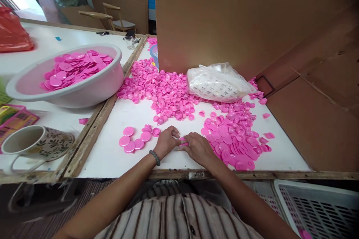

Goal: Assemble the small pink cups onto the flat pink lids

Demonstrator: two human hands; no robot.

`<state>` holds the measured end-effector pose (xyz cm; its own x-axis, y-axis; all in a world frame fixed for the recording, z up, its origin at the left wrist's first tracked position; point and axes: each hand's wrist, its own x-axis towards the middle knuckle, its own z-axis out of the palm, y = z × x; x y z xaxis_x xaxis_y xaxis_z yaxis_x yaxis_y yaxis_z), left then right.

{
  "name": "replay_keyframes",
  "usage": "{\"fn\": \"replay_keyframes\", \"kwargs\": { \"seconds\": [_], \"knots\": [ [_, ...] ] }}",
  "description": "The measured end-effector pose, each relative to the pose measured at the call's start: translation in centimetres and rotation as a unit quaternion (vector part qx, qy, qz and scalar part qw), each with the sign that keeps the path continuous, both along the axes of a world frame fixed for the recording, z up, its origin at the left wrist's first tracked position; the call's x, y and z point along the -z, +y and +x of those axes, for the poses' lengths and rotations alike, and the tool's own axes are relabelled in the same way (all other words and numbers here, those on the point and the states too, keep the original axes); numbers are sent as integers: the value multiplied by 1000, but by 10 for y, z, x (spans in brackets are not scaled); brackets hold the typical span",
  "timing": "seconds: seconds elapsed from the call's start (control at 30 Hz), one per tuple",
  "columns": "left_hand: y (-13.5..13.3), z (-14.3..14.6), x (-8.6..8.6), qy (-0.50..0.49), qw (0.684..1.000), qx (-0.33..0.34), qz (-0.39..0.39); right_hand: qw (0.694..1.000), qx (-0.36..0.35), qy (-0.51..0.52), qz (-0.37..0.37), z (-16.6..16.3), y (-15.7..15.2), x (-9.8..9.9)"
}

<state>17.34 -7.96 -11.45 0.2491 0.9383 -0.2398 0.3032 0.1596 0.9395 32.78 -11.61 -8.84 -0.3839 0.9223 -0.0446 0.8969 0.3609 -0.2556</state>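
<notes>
The pink plastic piece is located between the two hands, just above the white tabletop; its exact shape is hidden by the fingers. The left hand is partly curled, thumb and fingertips closed on the near-left edge of the piece; the right hand is likewise curled, its fingertips pinching the opposite side. The part is judged light, fairly stiff and, given its gloss, somewhat slippery; grip it by the rim with the fingertips, as thin edges may flex or mark under excess force. Beside the left hand lies a cluster of round pink pieces; beside the right, a heap of flat pink discs. Beyond both hands spread small pink cups, with a clear plastic bag beyond the right hand. Well left of the left hand stands a plastic basin of discs.
</notes>
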Motion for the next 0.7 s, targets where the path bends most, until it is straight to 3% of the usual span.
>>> {"fn": "replay_keyframes", "kwargs": {
  "seconds": [0.13,0.33,0.43,0.57,0.7],
  "knots": [
    [-5,-2,2,-18,1000,21,-13,999,-17,26,-40,1,-2,-3],
    [1,-2,2,-63,982,18,-179,990,-48,34,-125,5,19,-2],
    [4,-1,1,-56,977,16,-203,989,-55,26,-132,4,25,0],
    [-2,2,2,-45,986,23,-160,989,-37,55,-132,3,16,-2],
    [-12,-1,-5,14,998,57,-33,994,-16,89,-65,8,-4,0]
  ]
}}
